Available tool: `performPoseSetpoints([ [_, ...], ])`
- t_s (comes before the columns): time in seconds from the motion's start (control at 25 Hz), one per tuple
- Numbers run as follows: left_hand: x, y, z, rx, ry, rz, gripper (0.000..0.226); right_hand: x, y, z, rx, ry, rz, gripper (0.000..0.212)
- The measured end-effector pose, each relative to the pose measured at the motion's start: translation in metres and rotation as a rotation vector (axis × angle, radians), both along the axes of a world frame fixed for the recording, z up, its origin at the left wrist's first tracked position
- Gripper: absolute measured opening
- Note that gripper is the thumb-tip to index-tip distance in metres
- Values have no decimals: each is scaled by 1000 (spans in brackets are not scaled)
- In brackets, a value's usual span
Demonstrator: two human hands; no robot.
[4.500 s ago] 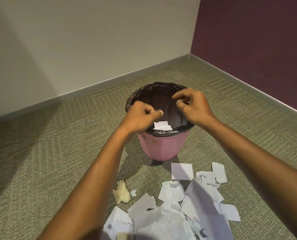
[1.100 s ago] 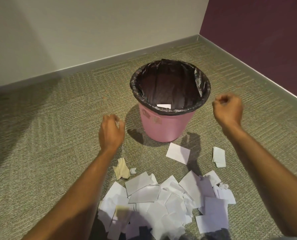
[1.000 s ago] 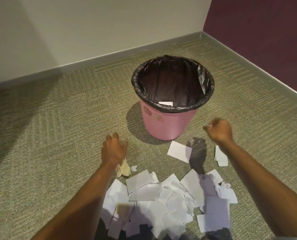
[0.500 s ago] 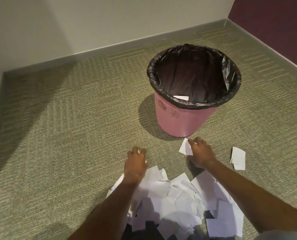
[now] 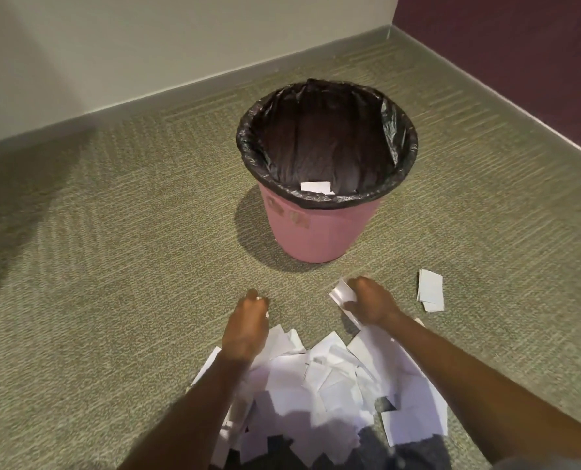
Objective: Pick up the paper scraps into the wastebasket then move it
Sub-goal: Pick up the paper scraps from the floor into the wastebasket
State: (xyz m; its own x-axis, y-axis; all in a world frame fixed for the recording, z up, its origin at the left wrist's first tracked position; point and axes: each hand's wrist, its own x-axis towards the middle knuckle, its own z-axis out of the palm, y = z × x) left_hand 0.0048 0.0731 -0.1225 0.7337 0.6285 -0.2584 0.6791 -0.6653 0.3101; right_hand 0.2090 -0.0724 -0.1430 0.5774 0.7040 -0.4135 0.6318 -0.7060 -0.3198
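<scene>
The job is barely begun: only a white scrap (image 5: 316, 186) or so shows inside the pink wastebasket (image 5: 323, 232), which stands upright on the carpet (image 5: 112, 266) near the room's corner, not yet moved. The big pile of paper scraps (image 5: 316, 395) lies just in front of it, with a small folded stack (image 5: 430, 294) apart to the right. The right hand (image 5: 370, 303) grips one white piece (image 5: 340, 293); the left hand (image 5: 248, 320) is curled at the pile's edge, seemingly pinching something small.
</scene>
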Motion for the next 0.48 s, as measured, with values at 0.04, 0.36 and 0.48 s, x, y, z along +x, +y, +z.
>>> performPoseSetpoints([
  [0.04, 5, -1, 5, -37, -33, -28, 25, 4, -5, 3, 56, 46, -99, 22],
  [0.36, 44, -16, 65, -193, -153, -365, 22, 51, -60, 8, -39, -156, -698, 32],
  [0.48, 44, -19, 91, -236, -181, -472, 30, 34, -56, -7, -153, -128, -672, 44],
])
